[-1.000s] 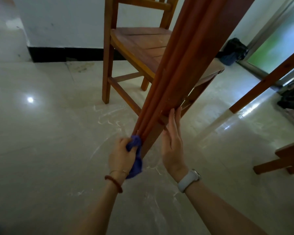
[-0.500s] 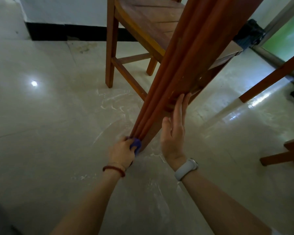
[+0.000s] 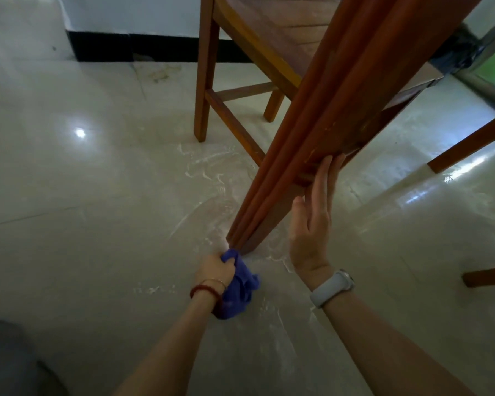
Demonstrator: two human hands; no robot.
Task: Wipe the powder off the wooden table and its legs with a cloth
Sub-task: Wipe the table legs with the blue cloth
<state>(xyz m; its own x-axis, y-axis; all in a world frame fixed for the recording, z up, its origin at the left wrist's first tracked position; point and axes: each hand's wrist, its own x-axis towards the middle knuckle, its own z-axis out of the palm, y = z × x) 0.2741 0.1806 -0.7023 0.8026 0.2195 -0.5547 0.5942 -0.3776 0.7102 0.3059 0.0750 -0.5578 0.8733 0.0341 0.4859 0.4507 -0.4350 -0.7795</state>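
A fluted reddish wooden table leg [image 3: 320, 132] slants down to the floor at the middle of the view. My left hand [image 3: 215, 268] grips a bunched blue cloth [image 3: 237, 287] right at the foot of the leg, the cloth touching the floor. Flat against the leg's right side rests my right hand [image 3: 312, 221], fingers straight and together, a white watch on its wrist. White powder [image 3: 209, 164] streaks the floor around the foot.
A wooden chair [image 3: 240, 67] stands just behind the leg. Another table leg [image 3: 469, 141] slants at the right, and a low wooden rail [image 3: 486, 277] lies at the right edge. A dark bag [image 3: 457, 52] sits by the doorway. A grey shape fills the bottom left corner.
My left hand slid the cloth down the leg to its foot and onto the floor. My right hand stayed flat on the leg. The view tilted lower.
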